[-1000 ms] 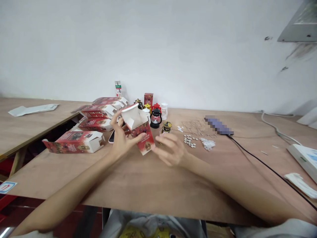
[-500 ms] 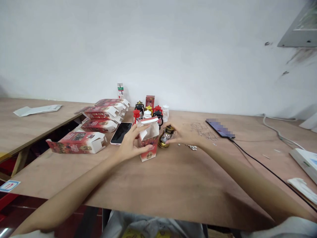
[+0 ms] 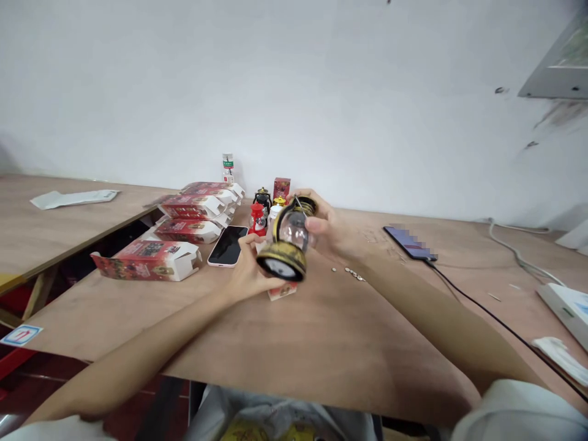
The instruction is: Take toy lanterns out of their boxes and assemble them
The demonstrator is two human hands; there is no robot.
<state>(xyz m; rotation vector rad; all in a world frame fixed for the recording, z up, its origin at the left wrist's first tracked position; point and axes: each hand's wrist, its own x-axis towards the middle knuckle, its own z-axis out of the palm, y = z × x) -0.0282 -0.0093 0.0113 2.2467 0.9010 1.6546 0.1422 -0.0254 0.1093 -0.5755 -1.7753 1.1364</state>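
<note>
My right hand (image 3: 328, 229) grips a small black-and-gold lantern (image 3: 290, 250) near its top and holds it tilted above the table, its round base toward me. Behind and below the lantern, my left hand (image 3: 250, 269) is closed around a red printed box (image 3: 282, 291). Most of that box is hidden by the lantern, so its opening does not show. Just past my hands stand more small lanterns, among them a red one (image 3: 257, 219) and a black one (image 3: 262, 199).
Red cartons (image 3: 188, 231) are piled at left, with another carton (image 3: 147, 260) lying before them. A white-edged phone (image 3: 228, 246) lies beside them. At right are small round pieces (image 3: 353, 274), a cabled phone (image 3: 410, 243) and a white device (image 3: 567, 309). A small bottle (image 3: 228, 168) stands by the wall.
My right hand has lifted the black-and-gold lantern from the table, moved it left and tipped it in front of the box. My left hand stays on the box.
</note>
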